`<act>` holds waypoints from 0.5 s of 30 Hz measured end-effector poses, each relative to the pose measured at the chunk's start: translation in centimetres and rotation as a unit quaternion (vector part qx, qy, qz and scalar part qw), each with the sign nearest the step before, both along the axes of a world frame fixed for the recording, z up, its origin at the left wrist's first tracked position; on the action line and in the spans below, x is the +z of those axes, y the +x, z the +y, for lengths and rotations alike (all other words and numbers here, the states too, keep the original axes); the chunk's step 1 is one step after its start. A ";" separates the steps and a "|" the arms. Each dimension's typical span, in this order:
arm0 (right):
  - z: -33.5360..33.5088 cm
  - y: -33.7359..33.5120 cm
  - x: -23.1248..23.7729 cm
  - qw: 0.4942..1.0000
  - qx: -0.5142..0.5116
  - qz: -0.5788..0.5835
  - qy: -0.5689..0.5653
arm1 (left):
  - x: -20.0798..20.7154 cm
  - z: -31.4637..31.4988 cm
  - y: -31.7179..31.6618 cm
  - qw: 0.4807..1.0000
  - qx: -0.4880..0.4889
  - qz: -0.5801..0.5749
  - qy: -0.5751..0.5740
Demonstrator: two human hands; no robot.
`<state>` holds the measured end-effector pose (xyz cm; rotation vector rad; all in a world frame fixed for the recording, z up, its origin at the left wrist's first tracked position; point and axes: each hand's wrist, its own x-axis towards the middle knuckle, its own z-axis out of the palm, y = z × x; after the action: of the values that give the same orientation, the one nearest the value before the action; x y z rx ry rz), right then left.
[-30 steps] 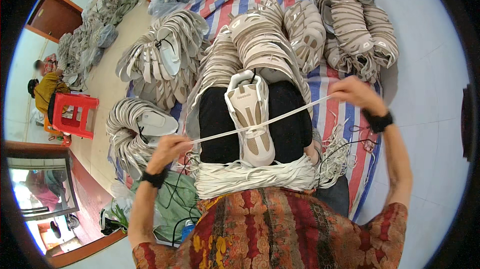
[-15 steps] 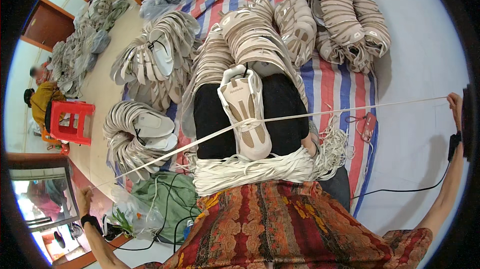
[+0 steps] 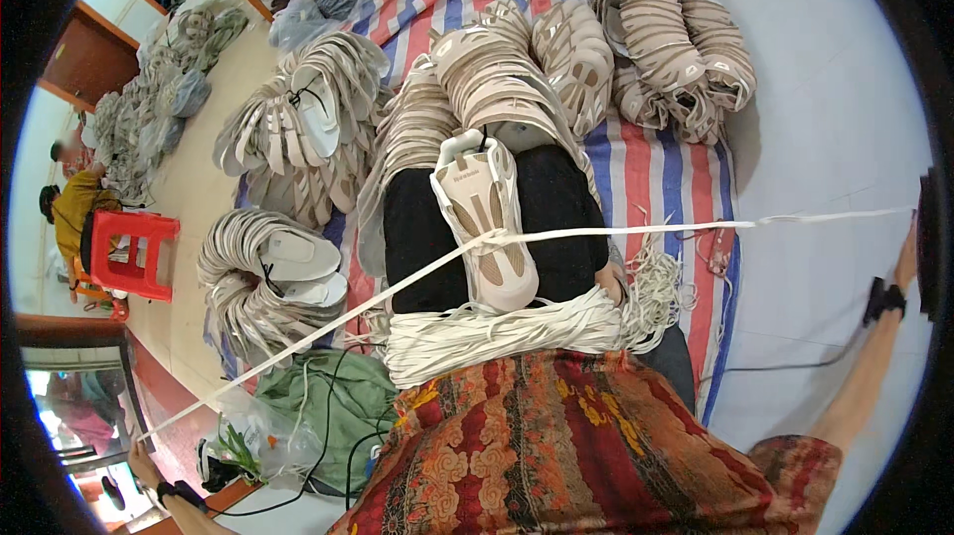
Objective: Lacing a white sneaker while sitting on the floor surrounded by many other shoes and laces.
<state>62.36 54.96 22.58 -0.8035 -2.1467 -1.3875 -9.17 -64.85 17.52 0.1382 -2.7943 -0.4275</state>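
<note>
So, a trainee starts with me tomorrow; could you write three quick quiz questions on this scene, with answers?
1. What is stretched between the left hand and right hand?
2. True or false: the shoe upper has its toe toward the picture's lower edge.
3. The stool at left is: a) blue, b) red, c) green?

Key: 1. A white lace; 2. True; 3. b.

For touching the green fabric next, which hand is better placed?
Probably the left hand: it looks nearer the green fabric, on the same side; the right hand is stretched far rightward.
</note>
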 end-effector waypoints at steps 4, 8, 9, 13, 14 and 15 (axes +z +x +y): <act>-6.7 -16.2 -12.5 0.680 0.251 0.498 -0.476 | -4.6 1.9 0.1 0.983 0.090 -0.043 0.154; -20.5 -35.1 -16.9 0.268 0.430 0.436 -0.744 | -10.9 20.3 -2.0 0.920 -0.149 -0.005 0.362; -23.4 -38.6 -17.5 0.368 0.282 0.442 -0.768 | -12.5 22.2 -3.0 0.924 -0.183 0.015 0.337; -31.9 -46.7 -19.0 0.299 0.265 0.230 -0.887 | -15.0 42.3 -3.1 0.779 -0.254 -0.148 0.554; -32.5 -47.6 -20.7 0.269 0.240 0.209 -0.909 | -14.6 48.1 -1.2 0.759 -0.278 -0.185 0.560; -33.0 -48.4 -22.1 0.269 0.233 0.180 -0.917 | -14.3 52.2 0.5 0.740 -0.312 -0.213 0.557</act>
<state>13.91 21.97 0.50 -0.6015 -2.1263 2.0844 -8.63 -12.65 3.17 -0.5315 -2.4207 -2.4389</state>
